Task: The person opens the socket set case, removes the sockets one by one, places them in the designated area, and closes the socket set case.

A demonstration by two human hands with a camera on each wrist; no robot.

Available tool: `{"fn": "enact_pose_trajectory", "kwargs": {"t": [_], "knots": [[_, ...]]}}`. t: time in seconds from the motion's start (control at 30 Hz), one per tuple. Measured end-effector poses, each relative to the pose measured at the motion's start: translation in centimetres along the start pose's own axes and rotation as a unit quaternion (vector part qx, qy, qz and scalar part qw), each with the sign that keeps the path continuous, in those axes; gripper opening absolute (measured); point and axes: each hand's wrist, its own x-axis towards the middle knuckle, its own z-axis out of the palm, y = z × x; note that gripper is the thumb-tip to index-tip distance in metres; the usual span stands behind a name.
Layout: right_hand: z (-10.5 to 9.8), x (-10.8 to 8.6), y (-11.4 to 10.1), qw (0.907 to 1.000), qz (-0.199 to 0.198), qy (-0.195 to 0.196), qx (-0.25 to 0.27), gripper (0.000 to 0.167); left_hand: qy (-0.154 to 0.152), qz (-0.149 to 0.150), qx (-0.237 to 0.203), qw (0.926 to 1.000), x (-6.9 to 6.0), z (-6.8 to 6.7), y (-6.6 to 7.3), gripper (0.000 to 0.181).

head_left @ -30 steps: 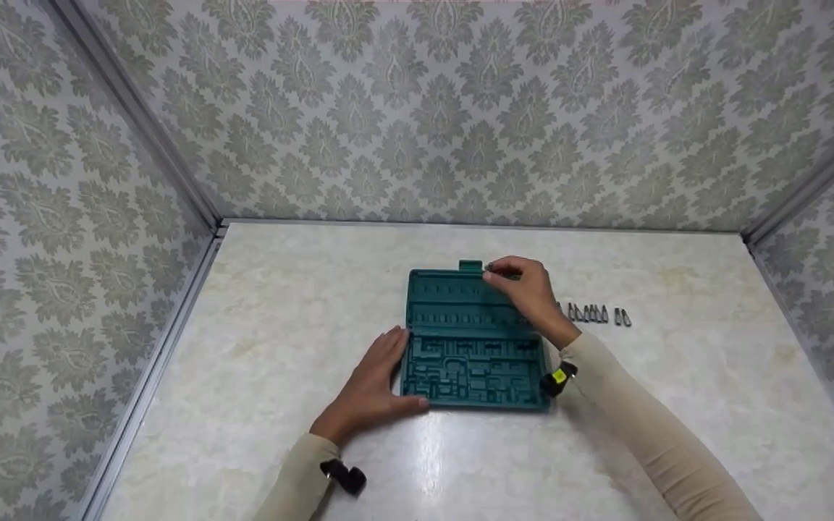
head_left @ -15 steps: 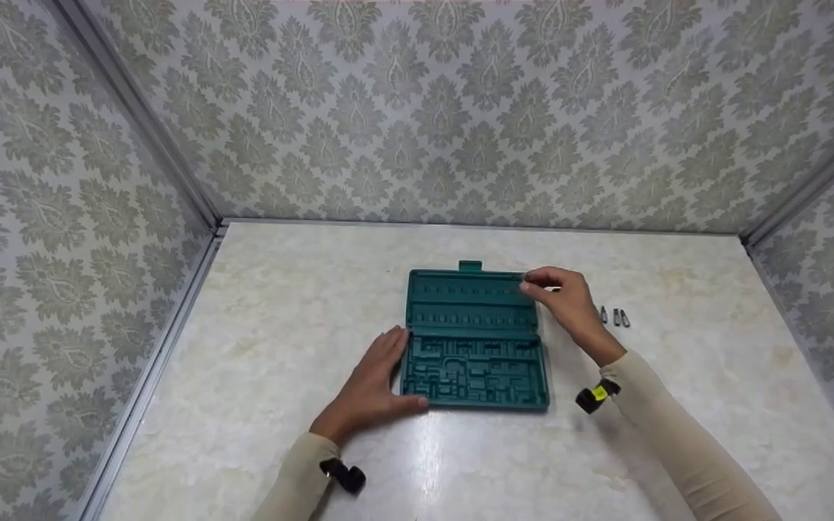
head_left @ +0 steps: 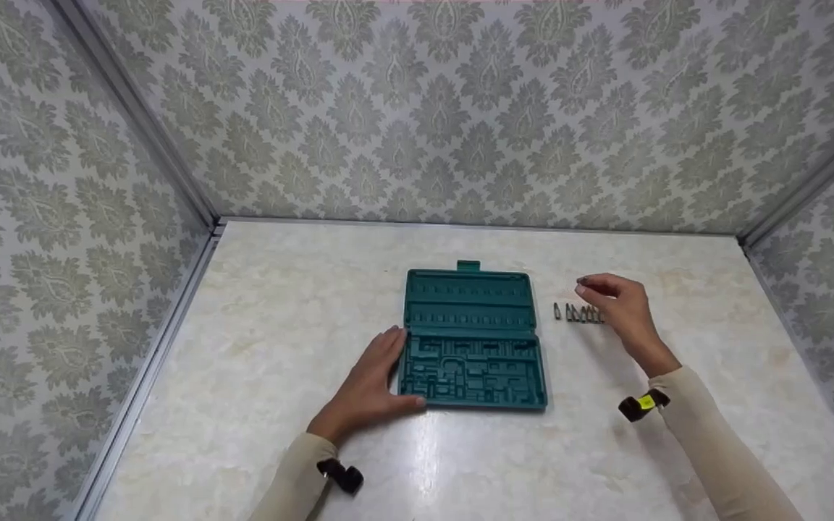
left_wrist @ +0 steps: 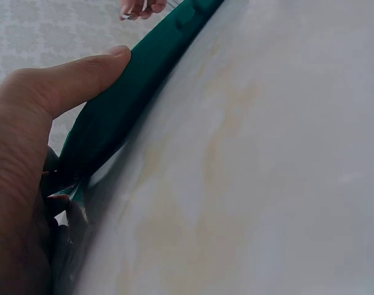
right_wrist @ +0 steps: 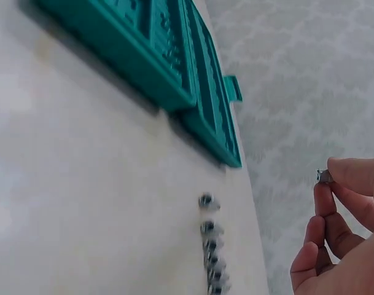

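Note:
An open green plastic tool case (head_left: 471, 329) lies on the table, its moulded slots facing up. At the case's near left corner my left hand (head_left: 366, 391) holds it, thumb on the front edge and fingers along the left side; in the left wrist view the thumb (left_wrist: 91, 77) lies on the green wall and the other fingers are mostly hidden. My right hand (head_left: 623, 307) is raised right of the case. Between thumb and index finger it pinches a small metal screwdriver bit (right_wrist: 323, 176). A row of similar bits (head_left: 576, 313) lies beneath, partly covered by this hand.
The pale marbled table (head_left: 272, 311) runs back to a patterned wall (head_left: 439, 108), with metal-framed side panels left and right. The case's latch tab (head_left: 468, 265) sticks out at its far edge.
My right hand has moved rightward from the lid's far edge, past its right corner, to above the row of bits. More of the lid and row shows. My left hand and the case stay put.

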Motion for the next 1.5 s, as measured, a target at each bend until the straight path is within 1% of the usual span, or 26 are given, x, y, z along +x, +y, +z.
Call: {"fn": "enact_pose_trajectory", "kwargs": {"t": [0.17,0.33,0.53,0.7,0.77,0.93,1.0,1.13,1.23,1.3,1.5], "knots": [[-2.0,-0.2,2.2,0.9996,0.015,0.021,-0.007,0.043,0.006,0.011,0.000,0.9999,0.1,-0.1,-0.1,0.131],[-3.5,-0.6,3.7,0.9986,0.037,0.034,-0.017,0.041,0.006,0.009,0.001,0.9999,0.1,-0.1,-0.1,0.131],[-5.3,-1.1,5.2,0.9971,0.043,0.040,-0.048,0.039,0.003,0.004,-0.002,1.0000,0.1,0.0,-0.2,0.132],[-6.3,-1.2,6.1,0.9950,0.048,0.043,-0.076,0.038,0.006,0.004,0.001,1.0000,0.1,0.0,-0.3,0.132],[-6.6,-1.3,6.4,0.9931,0.055,0.041,-0.095,0.038,0.007,0.006,0.003,1.0000,0.0,0.0,-0.2,0.131],[-7.0,-1.6,6.9,0.9853,0.078,0.032,-0.149,0.037,0.006,0.008,0.007,0.9999,0.0,0.0,0.1,0.130],[-6.9,-1.7,7.0,0.9823,0.088,0.030,-0.163,0.037,0.005,0.006,0.007,0.9999,0.0,-0.1,0.1,0.129],[-6.7,-2.0,7.0,0.9799,0.092,0.039,-0.173,0.036,0.003,-0.007,0.004,1.0000,-0.1,-0.1,0.3,0.130],[-6.6,-2.1,7.1,0.9795,0.088,0.055,-0.173,0.034,0.003,-0.010,-0.001,0.9999,0.0,-0.1,0.3,0.131],[-6.5,-2.2,7.1,0.9786,0.089,0.063,-0.175,0.032,0.005,-0.006,-0.002,1.0000,0.0,-0.1,0.2,0.131],[-6.3,-2.1,7.3,0.9770,0.093,0.061,-0.182,0.028,0.005,-0.004,-0.002,1.0000,0.0,0.0,0.1,0.132]]}}
